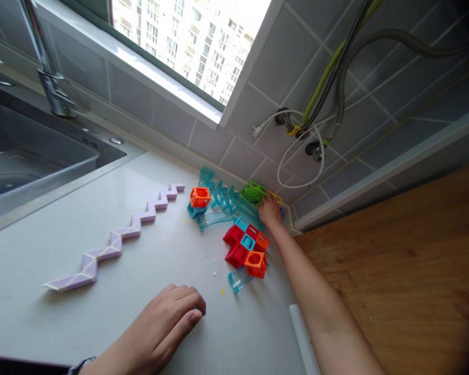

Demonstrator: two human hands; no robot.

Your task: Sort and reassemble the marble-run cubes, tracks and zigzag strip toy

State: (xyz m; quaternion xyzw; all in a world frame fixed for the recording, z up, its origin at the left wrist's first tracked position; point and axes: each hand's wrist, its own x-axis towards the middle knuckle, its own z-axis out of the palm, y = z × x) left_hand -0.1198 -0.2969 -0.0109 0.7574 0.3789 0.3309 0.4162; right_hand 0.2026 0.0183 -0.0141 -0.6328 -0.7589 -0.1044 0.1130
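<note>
In the back corner of the counter, my right hand (pixel 270 209) has its fingers bent down and closed at the edge of a green openwork block (pixel 253 192). What sits under its fingertips is hidden. A yellow piece (pixel 276 198) shows just beyond the fingers. Nearer to me is a cluster of joined cube blocks (pixel 240 253) in red, blue and orange. My left hand (pixel 175 317) rests on the counter at the front, fingers curled together, with nothing seen in it. An orange cube block (pixel 200 196) sits on a blue one (pixel 197 210).
Clear blue track pieces (pixel 222 196) lie along the wall, another (pixel 240 279) by the cluster. A lilac zigzag folding strip (pixel 115 242) stretches across the counter (pixel 152 271). At left is a steel sink (pixel 35 140) with a tap (pixel 57 94). Cables (pixel 340 57) hang at right.
</note>
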